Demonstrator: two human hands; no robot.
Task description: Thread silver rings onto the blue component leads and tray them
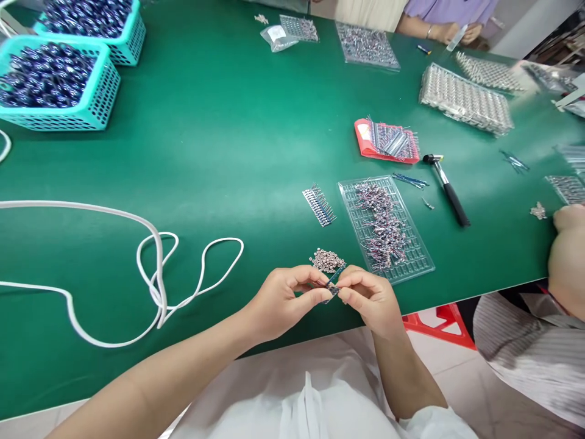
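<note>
Near the table's front edge, my left hand and my right hand meet, thumbs and fingertips pinched on a narrow dark blue circuit board strip. Fingers cover much of it, so its small parts cannot be made out. Just beyond my fingertips lies a pile of small round metal pieces. A strip of small boards with wire leads rests behind that pile. Right of my hands is a clear plastic tray heaped with small wired parts.
A hammer and a red bundle of board strips lie at right. White cable loops across the left. Turquoise baskets of shiny dark pieces stand far left. A co-worker's arm is at right; another person's hands are opposite.
</note>
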